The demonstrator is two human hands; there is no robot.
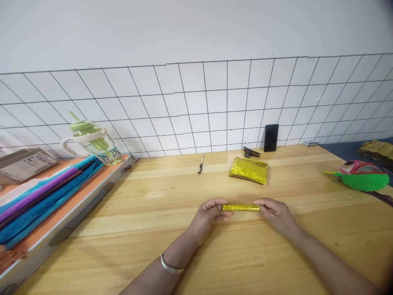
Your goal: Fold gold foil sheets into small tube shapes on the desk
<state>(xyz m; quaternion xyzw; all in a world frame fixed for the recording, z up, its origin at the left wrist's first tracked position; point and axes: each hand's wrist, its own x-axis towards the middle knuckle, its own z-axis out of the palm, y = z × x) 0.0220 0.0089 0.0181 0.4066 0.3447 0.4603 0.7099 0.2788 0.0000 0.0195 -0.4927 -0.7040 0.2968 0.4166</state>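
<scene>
A narrow strip of folded gold foil paper (241,207) stretches level between my two hands, just above the wooden table. My left hand (209,217) pinches its left end between thumb and fingers, with some fingertips showing underneath. At the other end, my right hand (276,214) grips the strip the same way. Beyond them lies a stack of gold foil sheets (248,170), touched by neither hand. A dark hair clip (251,152) rests just behind that stack.
A pen (201,164) lies left of the stack. Against the tiled wall leans a black phone (271,138). At left, an orange-topped box (89,205) bears rolled coloured paper (58,188) and a green-lidded bottle (98,141). A green-and-pink object (364,178) sits at right.
</scene>
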